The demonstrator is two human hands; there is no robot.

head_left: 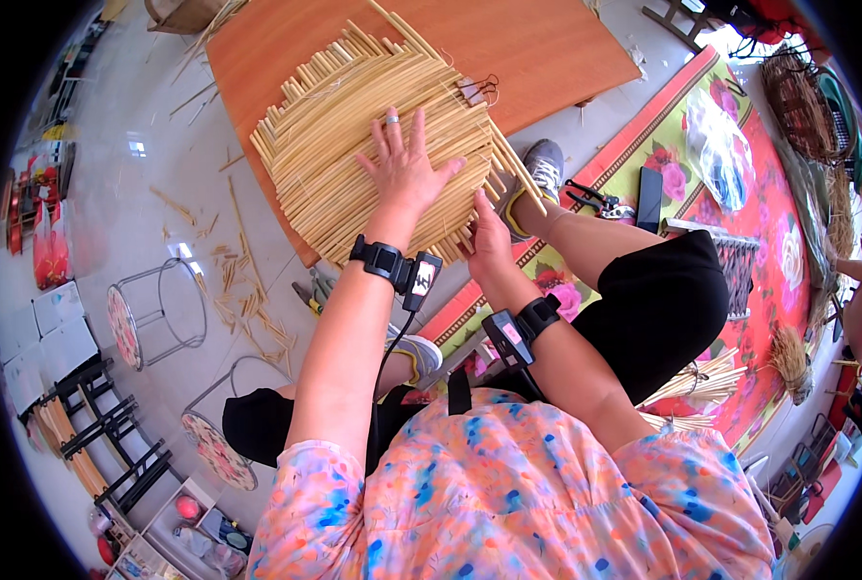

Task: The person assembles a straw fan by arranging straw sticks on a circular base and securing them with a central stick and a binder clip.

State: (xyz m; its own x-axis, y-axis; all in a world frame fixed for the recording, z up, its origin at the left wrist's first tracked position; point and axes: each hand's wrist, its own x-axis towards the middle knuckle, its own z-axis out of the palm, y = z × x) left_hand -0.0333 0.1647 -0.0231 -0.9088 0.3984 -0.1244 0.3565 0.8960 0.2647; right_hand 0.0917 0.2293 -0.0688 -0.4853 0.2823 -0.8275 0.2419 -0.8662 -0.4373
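the left grip [402, 164] lies spread on the mat [353, 121]. nearer the body, the right grip [484, 232] touches its edge; i cannot tell if clamped.

The worktop [537, 48] looks smooth and wooden, the mat [320, 135] on it ridged, straw-like; right of the worktop, a bag [716, 155] is glossy plastic; left, the floor [126, 217] shines.

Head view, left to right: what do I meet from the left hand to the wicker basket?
Left hand on the stalk mat, right hand at its edge, black-handled tool, phone, plastic bag, wicker basket.
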